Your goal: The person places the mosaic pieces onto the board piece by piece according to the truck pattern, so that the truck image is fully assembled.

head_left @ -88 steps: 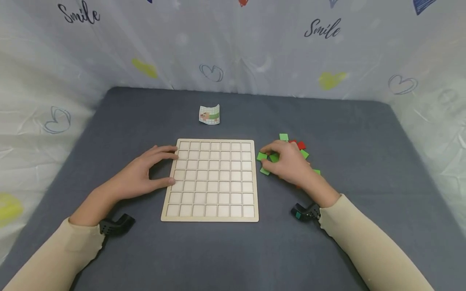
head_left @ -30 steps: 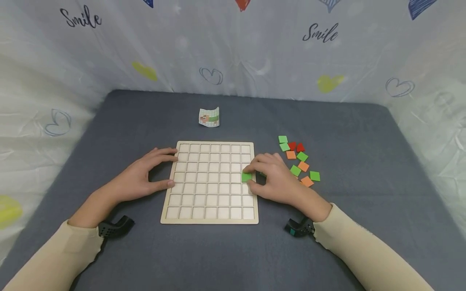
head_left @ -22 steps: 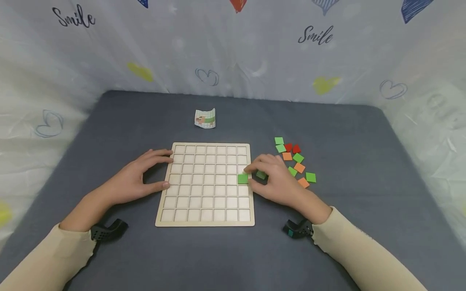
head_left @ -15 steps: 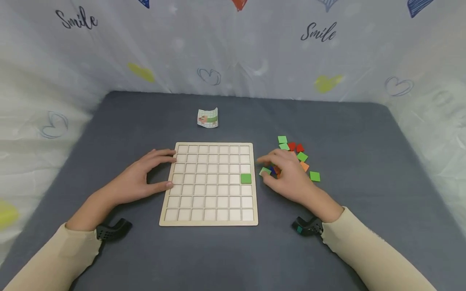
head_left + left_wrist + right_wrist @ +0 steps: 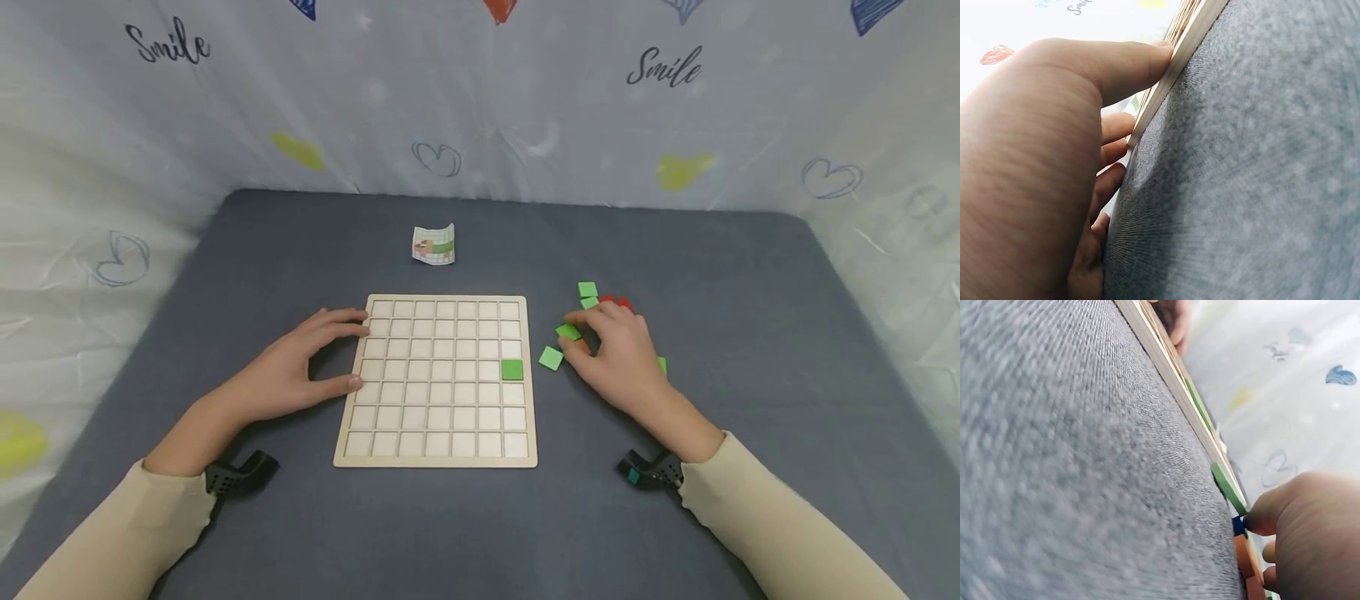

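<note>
A wooden grid board [image 5: 435, 461] lies on the dark cloth, with one green tile in a square by its right edge. My left hand [image 5: 300, 358] rests at the board's left edge, thumb and fingers spread along the rim; the left wrist view shows the thumb [image 5: 1141, 65] on it. Beyond the board's right side, my right hand [image 5: 615, 354] has thumb and index finger at opposite edges of a green tile [image 5: 567, 332], pinching it. A lighter green tile [image 5: 551, 358] lies between that hand and the board. In the right wrist view, a blue tile [image 5: 1238, 525] sits by the thumb.
More green, red and orange tiles lie around and under the right hand, such as a green tile [image 5: 587, 289] behind it; part of the pile is hidden. A small picture card [image 5: 433, 246] stands behind the board. A white printed curtain [image 5: 480, 100] hangs behind the table.
The right hand placed a green tile in a square at the board's right side and let go. It then moved back right to another green tile. The left hand stays at the board's edge.
</note>
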{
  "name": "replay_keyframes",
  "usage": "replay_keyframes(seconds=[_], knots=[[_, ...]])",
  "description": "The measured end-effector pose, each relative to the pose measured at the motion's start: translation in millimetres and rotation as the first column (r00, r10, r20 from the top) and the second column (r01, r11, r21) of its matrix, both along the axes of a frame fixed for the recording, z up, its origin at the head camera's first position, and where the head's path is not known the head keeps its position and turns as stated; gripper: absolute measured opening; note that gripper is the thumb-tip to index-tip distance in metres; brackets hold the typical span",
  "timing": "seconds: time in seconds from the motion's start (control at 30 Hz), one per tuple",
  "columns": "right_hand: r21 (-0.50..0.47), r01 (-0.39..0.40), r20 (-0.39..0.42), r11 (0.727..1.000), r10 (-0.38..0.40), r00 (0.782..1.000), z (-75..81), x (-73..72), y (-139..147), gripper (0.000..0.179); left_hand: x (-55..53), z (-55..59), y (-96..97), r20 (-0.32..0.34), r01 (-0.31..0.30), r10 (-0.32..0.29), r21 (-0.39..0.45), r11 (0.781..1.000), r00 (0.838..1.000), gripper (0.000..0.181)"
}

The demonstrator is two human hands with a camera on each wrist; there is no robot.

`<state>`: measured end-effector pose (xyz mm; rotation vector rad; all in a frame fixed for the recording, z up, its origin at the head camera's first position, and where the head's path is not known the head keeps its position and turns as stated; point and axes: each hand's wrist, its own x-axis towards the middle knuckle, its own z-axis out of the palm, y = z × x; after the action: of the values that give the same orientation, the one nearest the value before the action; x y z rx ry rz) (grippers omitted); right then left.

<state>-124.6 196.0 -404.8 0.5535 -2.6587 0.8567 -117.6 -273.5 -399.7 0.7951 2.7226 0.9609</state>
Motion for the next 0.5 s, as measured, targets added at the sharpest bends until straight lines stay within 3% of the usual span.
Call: replay_keyframes(seconds=[0.23, 0.5], knots=[[0.041, 0.061, 0.084, 0.997, -0.064, 0.994, 1.4, -2.6, -3.7, 0.034, 0.0, -0.8, 0.0, -0.002, -0.002, 0.002, 0.005, 1.0, 1.0, 0.062], [0.018, 0.112, 0.14, 0.993, -0.114, 0.984, 3.4, -3.9, -6.2, 0.035, 0.3, -5.5, 1.4, -0.014, -0.014, 0.014, 0.0, 1.0, 1.0, 0.065]])
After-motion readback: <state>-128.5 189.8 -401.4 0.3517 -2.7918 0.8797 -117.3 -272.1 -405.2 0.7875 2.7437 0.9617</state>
